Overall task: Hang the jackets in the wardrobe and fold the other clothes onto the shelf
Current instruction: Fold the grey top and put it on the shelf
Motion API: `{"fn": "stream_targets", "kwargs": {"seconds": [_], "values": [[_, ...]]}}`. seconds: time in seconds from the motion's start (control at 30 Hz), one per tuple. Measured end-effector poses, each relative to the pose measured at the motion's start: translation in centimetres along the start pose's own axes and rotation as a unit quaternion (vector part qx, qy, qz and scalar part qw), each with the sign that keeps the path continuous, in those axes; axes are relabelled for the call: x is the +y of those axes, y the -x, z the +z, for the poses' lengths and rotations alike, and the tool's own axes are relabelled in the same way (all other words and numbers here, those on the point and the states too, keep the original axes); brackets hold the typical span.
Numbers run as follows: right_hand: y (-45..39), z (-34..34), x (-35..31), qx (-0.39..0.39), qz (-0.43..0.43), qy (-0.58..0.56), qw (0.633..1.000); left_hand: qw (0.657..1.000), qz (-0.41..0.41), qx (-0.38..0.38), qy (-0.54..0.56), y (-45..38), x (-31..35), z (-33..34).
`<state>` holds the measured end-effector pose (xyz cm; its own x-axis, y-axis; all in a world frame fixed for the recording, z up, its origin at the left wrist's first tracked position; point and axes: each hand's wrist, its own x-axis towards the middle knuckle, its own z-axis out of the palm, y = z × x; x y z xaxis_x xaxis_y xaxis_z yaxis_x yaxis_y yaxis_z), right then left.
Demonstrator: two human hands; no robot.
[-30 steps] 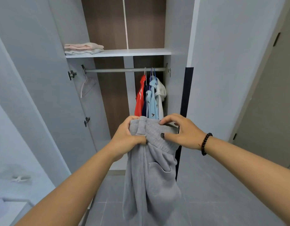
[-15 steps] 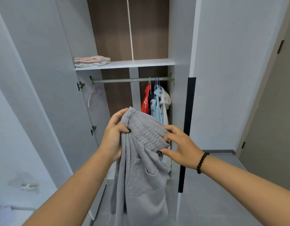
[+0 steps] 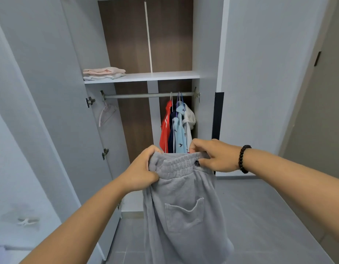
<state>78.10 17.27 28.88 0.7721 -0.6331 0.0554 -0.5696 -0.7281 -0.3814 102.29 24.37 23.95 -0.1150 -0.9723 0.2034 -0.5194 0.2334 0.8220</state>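
Note:
Grey sweatpants (image 3: pixel 182 210) with a back pocket hang in front of me, held up by the elastic waistband. My left hand (image 3: pixel 144 168) grips the waistband's left end and my right hand (image 3: pixel 214 156) pinches its right end, so the band is stretched flat between them. Behind them the wardrobe stands open. Its white shelf (image 3: pixel 165 76) carries a small stack of folded pink and white clothes (image 3: pixel 104 73) at the left. Below, several jackets (image 3: pixel 177 126) in red, navy, light blue and white hang at the right end of the rail (image 3: pixel 145 95).
An empty pale hanger (image 3: pixel 106 114) hangs at the rail's left end. The open wardrobe door (image 3: pixel 50 103) stands to my left, another door panel (image 3: pixel 260 82) to the right. Grey floor tiles (image 3: pixel 260 216) lie below. A white clip (image 3: pixel 27 221) lies at lower left.
My right hand rose and moved right along the waistband, spreading it out level from a bunched, tilted hold. The view moved closer to the wardrobe.

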Motion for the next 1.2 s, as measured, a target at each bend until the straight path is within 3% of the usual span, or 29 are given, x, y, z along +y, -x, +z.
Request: {"fn": "stream_targets", "kwargs": {"seconds": [0.17, 0.33, 0.5, 0.57, 0.63, 0.7, 0.77, 0.97, 1.07, 1.2], "values": [[0.3, 0.7, -0.5, -0.015, 0.045, 0.004, 0.999, 0.996, -0.011, 0.083, 0.031, -0.7, -0.2, 1.1], [-0.2, 1.1, -0.7, -0.012, 0.139, 0.153, 0.978, 0.997, 0.048, 0.054, 0.024, -0.8, 0.6, 1.6], [-0.9, 0.9, -1.3, 0.021, 0.11, 0.281, 0.953, 0.996, 0.052, 0.053, 0.054, -0.7, 1.2, 2.1], [-1.5, 1.3, -1.4, 0.017, 0.082, 0.236, 0.968, 0.992, 0.042, 0.059, 0.104, -0.8, 1.4, 2.3], [-1.8, 1.9, -2.1, -0.031, 0.068, 0.08, 0.994, 0.985, 0.042, 0.079, 0.149, -1.0, 1.5, 2.4], [-1.8, 2.6, -2.5, -0.056, 0.058, -0.063, 0.995, 0.976, 0.048, 0.115, 0.181, -0.9, 1.5, 2.1], [-1.8, 2.9, -2.4, -0.046, 0.068, -0.127, 0.988, 0.968, 0.05, 0.148, 0.197, -0.8, 1.3, 1.5], [-3.5, 2.6, -3.5, 0.043, 0.068, -0.092, 0.992, 0.951, 0.016, 0.217, 0.22, 0.3, -0.1, 0.1], [-4.5, 2.3, -4.3, 0.055, 0.055, -0.02, 0.997, 0.957, -0.041, 0.168, 0.233, 0.8, -0.9, -0.2], [-5.1, 1.5, -4.7, 0.043, 0.052, 0.02, 0.998, 0.94, -0.112, 0.091, 0.308, 1.6, -2.9, -0.1]]}}
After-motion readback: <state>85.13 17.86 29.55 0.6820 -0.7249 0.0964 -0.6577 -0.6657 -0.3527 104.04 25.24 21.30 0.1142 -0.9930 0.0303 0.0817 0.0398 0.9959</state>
